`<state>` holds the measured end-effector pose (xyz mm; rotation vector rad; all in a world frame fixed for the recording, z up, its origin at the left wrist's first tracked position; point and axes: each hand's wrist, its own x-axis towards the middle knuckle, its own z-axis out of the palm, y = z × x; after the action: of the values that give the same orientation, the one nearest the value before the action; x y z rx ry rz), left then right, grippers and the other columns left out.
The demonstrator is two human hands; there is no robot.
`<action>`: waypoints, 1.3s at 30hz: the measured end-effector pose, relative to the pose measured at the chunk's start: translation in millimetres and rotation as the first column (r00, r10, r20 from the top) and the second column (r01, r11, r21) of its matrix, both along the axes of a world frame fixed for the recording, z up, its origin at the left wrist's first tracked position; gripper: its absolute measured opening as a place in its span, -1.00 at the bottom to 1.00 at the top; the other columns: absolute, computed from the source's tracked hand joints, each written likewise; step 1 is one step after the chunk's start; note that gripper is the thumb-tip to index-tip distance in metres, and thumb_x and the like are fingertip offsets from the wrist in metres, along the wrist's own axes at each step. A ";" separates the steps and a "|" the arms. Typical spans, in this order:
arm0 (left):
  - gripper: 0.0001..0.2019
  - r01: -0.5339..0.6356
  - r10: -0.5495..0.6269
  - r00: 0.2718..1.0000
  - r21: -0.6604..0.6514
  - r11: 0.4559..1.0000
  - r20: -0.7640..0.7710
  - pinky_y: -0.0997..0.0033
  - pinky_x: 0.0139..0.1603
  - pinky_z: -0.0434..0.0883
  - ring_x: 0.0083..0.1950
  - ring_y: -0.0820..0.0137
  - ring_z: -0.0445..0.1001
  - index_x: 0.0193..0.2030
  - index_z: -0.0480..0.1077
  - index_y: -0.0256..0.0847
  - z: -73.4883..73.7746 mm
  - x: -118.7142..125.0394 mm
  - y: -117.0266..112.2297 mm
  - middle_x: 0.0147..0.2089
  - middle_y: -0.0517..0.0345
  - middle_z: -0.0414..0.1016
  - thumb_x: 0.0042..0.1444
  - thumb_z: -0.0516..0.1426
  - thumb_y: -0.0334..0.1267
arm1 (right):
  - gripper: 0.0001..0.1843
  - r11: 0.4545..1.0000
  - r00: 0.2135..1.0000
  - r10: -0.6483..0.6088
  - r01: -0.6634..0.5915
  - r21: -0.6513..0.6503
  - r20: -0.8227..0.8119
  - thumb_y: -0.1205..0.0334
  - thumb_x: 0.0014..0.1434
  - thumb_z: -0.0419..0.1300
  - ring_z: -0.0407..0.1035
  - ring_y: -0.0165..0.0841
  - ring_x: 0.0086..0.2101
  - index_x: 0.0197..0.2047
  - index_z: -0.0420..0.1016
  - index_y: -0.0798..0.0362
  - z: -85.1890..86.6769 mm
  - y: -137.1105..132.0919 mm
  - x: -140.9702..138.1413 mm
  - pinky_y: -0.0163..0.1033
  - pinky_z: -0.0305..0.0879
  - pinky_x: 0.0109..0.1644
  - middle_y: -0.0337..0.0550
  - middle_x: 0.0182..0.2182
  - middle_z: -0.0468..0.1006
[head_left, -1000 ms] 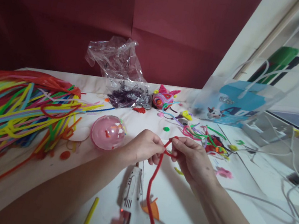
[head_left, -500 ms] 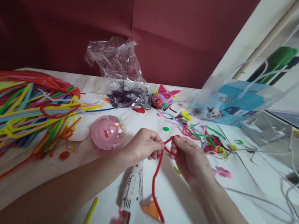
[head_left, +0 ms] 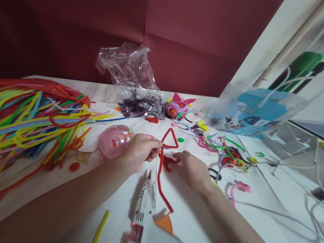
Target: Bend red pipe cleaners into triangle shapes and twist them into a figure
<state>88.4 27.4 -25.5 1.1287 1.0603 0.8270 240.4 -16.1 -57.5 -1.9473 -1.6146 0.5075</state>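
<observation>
My left hand (head_left: 138, 151) pinches a red pipe cleaner (head_left: 162, 169) just below a small triangle bent at its top end; the rest of the stem trails down toward me. My right hand (head_left: 191, 170) rests low over the table, fingertips touching a small flat red piece (head_left: 168, 163) beside the stem. A white hot glue gun (head_left: 150, 227) with an orange trigger lies on the table right below both hands, nozzle pointing away from me.
A large pile of coloured pipe cleaners (head_left: 15, 122) fills the left. A pink half-dome (head_left: 113, 141) sits left of my hand. Behind are a clear plastic bag (head_left: 130, 70), a pink woven figure (head_left: 177, 106), scattered bits (head_left: 225, 153), a blue-printed bag (head_left: 253, 110) and white cables (head_left: 307, 199).
The red loop held between both hands is now a triangle, raised by my left hand alone. My right hand let go and dropped to the small red piece on the table.
</observation>
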 end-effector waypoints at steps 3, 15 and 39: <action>-0.89 0.008 -0.008 1.000 -0.027 1.000 0.018 0.63 -0.72 -0.01 -0.73 0.67 0.12 -0.61 0.28 -0.33 -1.9 -0.7 -4.9 -0.69 0.28 0.25 -0.14 0.11 -0.42 | -0.87 0.999 0.999 0.012 -0.010 -0.041 0.049 0.30 -0.27 0.28 0.39 -0.10 -0.34 -0.52 0.46 0.06 -3.9 2.1 -6.3 -0.14 0.13 -0.31 -0.03 -0.41 0.50; -0.88 0.009 -0.006 1.000 -0.102 0.995 0.030 0.61 -0.71 -0.02 -0.73 0.65 0.14 -0.64 0.26 -0.30 -9.8 4.2 -14.4 -0.70 0.28 0.26 -0.17 0.11 -0.41 | -0.75 0.995 0.852 -0.038 0.080 0.059 -0.522 0.06 -0.07 0.15 0.15 -0.51 -0.72 -0.54 0.31 0.07 -7.7 0.1 12.5 -0.38 0.05 -0.66 -0.36 -0.74 0.28; -0.92 -0.054 0.052 0.998 -0.069 0.996 -0.028 0.59 -0.67 0.11 -0.66 0.58 0.25 -0.59 0.26 -0.26 -19.9 7.4 -16.8 -0.64 0.28 0.28 -0.16 0.09 -0.43 | -0.79 1.000 0.365 0.008 0.019 0.016 -0.931 0.31 -0.26 0.36 0.48 -0.40 -0.57 -0.51 0.42 0.14 5.8 -10.8 0.0 -0.38 0.42 -0.47 -0.18 -0.59 0.56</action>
<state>95.8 10.6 -45.4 1.0594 1.1365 0.8129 240.4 -27.0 -51.8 -1.1500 -0.7965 1.3025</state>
